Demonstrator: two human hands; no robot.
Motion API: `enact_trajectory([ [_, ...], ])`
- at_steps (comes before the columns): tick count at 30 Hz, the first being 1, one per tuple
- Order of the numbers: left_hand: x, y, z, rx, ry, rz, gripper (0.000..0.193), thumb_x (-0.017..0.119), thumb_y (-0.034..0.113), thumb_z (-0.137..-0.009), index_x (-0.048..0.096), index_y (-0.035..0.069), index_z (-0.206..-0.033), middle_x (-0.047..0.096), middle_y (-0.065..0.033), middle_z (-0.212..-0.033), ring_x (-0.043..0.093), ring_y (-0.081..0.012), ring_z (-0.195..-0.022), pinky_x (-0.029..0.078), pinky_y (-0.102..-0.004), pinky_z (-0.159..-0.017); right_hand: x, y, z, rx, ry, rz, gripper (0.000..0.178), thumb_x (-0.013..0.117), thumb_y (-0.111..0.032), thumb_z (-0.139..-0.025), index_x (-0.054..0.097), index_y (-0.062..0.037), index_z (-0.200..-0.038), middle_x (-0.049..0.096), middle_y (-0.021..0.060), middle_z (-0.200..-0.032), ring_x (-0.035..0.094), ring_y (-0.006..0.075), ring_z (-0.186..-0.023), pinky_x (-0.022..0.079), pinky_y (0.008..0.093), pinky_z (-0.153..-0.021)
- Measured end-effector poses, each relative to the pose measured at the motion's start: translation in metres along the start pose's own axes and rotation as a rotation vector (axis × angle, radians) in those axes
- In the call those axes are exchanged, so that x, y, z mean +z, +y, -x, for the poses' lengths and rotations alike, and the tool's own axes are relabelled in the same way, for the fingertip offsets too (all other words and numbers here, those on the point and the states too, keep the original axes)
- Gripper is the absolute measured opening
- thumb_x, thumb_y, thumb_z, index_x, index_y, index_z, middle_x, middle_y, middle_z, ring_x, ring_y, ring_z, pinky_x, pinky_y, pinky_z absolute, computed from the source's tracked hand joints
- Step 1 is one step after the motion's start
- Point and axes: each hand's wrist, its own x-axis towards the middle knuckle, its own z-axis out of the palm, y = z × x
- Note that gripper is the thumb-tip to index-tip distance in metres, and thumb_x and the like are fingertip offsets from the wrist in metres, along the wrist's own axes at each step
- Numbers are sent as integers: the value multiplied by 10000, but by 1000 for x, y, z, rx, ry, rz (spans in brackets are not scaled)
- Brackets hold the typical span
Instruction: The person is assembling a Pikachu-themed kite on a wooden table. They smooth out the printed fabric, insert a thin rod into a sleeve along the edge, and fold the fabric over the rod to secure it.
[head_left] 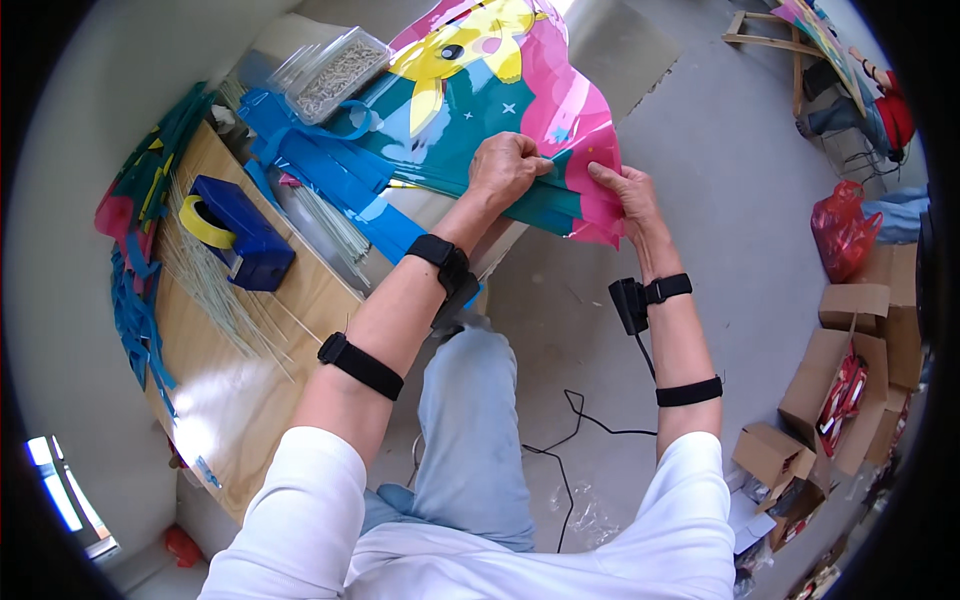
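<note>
A glossy plastic kite sheet (440,120) in teal, pink and yellow, printed with a cartoon figure, hangs partly over the table's edge. My left hand (505,172) is closed on its near edge, fingers curled and pressed together on the teal part. At the pink corner, my right hand (632,200) grips the film with the thumb on top; its other fingers are mostly hidden beneath. Left of the sheet lie blue plastic strips (335,170) and a bundle of thin pale sticks (330,225). A clear box of small white pieces (335,80) stands behind the strips.
On the wooden table (290,350) sit a blue tape dispenser (235,235) and loose thin sticks (215,290). More coloured film (150,180) hangs at the far left. Cardboard boxes (830,370) and a red bag (845,230) line the right; another person (870,120) works beyond. A black cable (575,425) crosses the floor.
</note>
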Motion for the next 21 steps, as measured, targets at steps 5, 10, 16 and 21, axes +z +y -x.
enact_trajectory([
  [5, 0, -2, 1, 52, 13, -28, 247, 749, 262, -843, 703, 24, -793, 595, -76, -621, 573, -156, -591, 439, -345, -587, 6, 2, 6, -294, 85, 45, 309, 815, -186, -831, 708, 34, -1019, 709, 107, -999, 685, 163, -832, 572, 292, -751],
  [10, 3, 4, 6, 37, 44, -20, 254, 740, 280, -854, 689, 43, -779, 579, -86, -619, 561, -176, -593, 425, -364, -585, 10, 1, 13, -630, 374, 512, 249, 799, -141, -821, 710, 30, -979, 687, 82, -931, 655, 143, -775, 548, 266, -713],
  [16, 5, 9, 7, 66, 28, 179, 313, 831, 286, -797, 674, 19, -831, 649, -55, -714, 589, -121, -661, 462, -306, -588, 11, -27, 19, -223, 112, 56, 169, 811, -106, -807, 685, 7, -809, 660, 36, -717, 582, 88, -577, 480, 232, -540],
  [21, 13, 26, 10, 197, 35, 114, 363, 863, 304, -707, 697, 7, -833, 683, -108, -727, 658, -224, -690, 504, -369, -652, 21, -34, 17, -209, 76, 34, 199, 817, -129, -822, 678, 3, -768, 655, 25, -689, 563, 67, -553, 447, 230, -501],
])
